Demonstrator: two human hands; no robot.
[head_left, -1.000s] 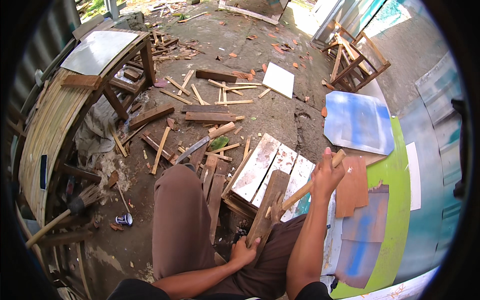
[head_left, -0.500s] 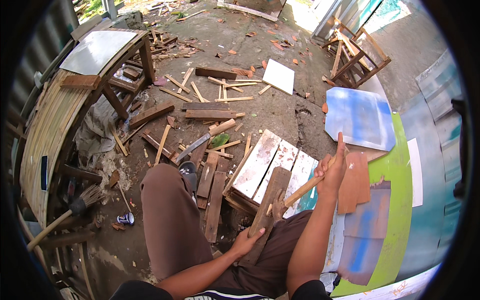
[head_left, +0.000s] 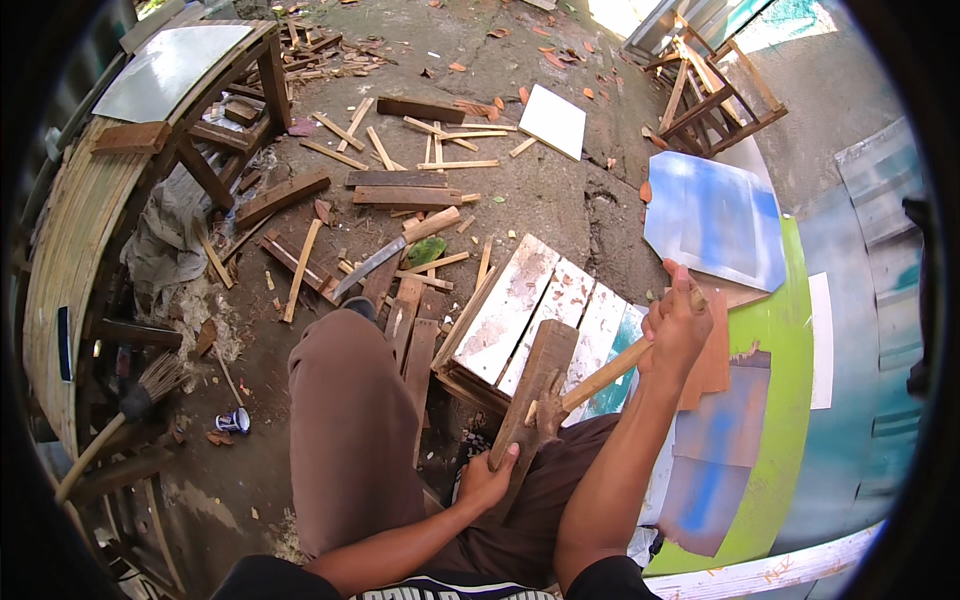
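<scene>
My left hand (head_left: 487,482) grips the lower end of a brown wooden plank (head_left: 536,378) that stands tilted between my knees. My right hand (head_left: 677,326) is closed around the wooden handle of a hammer (head_left: 600,378). The hammer's head (head_left: 546,412) rests against the plank's face, just above my left hand. Behind the plank lies a slatted panel with worn white paint (head_left: 540,310). My brown-trousered legs (head_left: 345,430) fill the lower middle of the view.
Wood scraps and planks (head_left: 400,190) litter the concrete ground ahead, with a machete-like blade (head_left: 368,268). A bamboo bench (head_left: 70,260) and a wooden table (head_left: 190,80) stand at left, a broom (head_left: 120,425) below. Blue-painted boards (head_left: 715,215) lie at right, wooden frames (head_left: 705,95) beyond.
My right hand has swung the hammer down, bringing its head onto the plank. My left leg has shifted slightly; the left hand keeps holding the plank's lower end.
</scene>
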